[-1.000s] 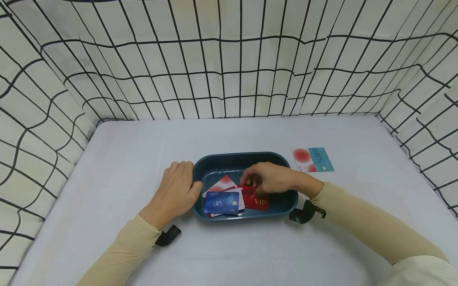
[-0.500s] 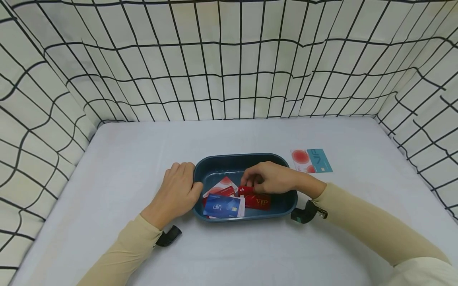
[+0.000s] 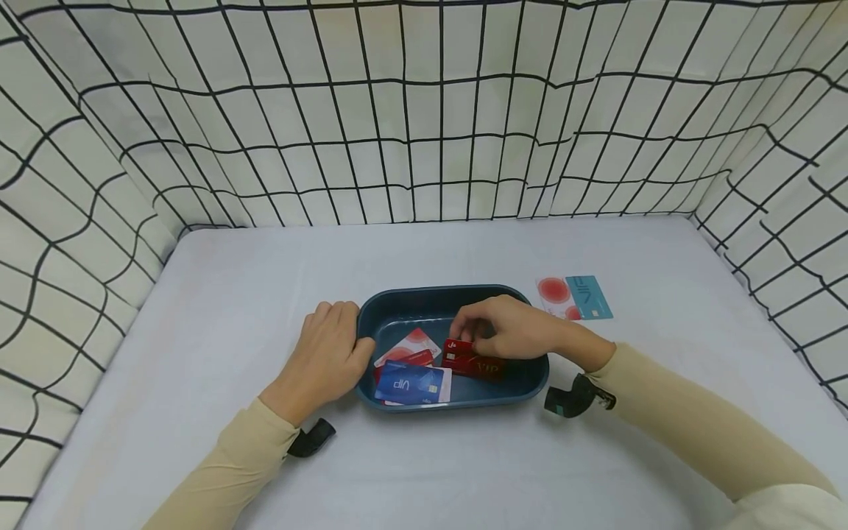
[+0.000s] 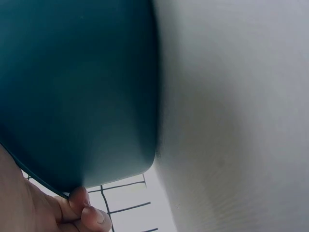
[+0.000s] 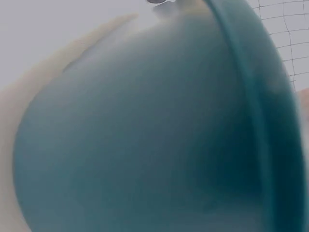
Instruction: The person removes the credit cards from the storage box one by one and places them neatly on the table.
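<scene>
In the head view, a dark blue-green oval tray [image 3: 411, 300] stands on the white table. My left hand [image 3: 324, 350] grips its left end, thumb over the rim; the left wrist view shows curled fingertips [image 4: 94, 217] under the rim. Inside the tray's right half, my right hand [image 3: 506, 327] pinches a red VIP card [image 3: 473, 361]. Left of it lies an overlapping pile: a blue VIP card [image 3: 407, 383] on top, a white card with red circles [image 3: 412, 343] behind, a red card partly covered between them. The right wrist view shows only the tray's blurred outer wall [image 5: 135, 135].
Just beyond the tray's right end, a white card with red circles and a teal VIP card [image 3: 588, 297] lie side by side on the table [image 3: 278, 272]. Black grid netting [image 3: 440, 140] over pale walls surrounds the back and sides.
The red VIP card in my right hand has come away from the pile, raised slightly. The blue card has shifted, showing more of a red card behind it. My left hand stays put.
</scene>
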Available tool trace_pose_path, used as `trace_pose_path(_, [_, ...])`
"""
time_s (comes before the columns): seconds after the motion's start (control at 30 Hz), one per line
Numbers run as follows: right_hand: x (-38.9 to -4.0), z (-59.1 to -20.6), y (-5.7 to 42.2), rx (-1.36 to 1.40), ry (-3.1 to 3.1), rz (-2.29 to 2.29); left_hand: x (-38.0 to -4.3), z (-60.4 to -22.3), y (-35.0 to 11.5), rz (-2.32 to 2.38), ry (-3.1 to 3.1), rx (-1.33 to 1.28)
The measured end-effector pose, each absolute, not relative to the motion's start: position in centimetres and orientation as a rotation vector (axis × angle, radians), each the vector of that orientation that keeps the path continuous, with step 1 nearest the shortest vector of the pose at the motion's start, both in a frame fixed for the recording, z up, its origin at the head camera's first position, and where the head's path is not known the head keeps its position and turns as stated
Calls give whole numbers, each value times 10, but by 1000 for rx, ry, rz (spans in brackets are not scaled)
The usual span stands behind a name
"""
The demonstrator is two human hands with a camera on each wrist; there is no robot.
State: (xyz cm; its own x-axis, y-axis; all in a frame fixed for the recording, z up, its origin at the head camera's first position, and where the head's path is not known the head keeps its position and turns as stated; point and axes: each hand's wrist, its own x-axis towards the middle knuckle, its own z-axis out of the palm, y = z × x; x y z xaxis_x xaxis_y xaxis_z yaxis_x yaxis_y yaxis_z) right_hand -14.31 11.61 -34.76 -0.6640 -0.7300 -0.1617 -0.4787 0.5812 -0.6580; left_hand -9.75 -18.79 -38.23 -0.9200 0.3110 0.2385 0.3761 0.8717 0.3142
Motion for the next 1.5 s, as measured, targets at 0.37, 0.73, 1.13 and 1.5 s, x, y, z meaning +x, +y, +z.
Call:
trace_pose_path(0.37, [-140,-341,119,-861,2450,-817,-96,-383,-188,-532,-2865,-524])
trace_pose_path(0.73, [-139,-336,123,-780,2365,-958,-95,-380,-188,-484,-2878,-519])
trace_pose_path(1.13, [-140,-334,132,-703,2317,-1114,-95,-379,-189,-448,-2872,-527])
trace_pose_path(1.5, [-138,-335,142,-618,2284,-1269,-95,-378,-188,-458,-2874,-519])
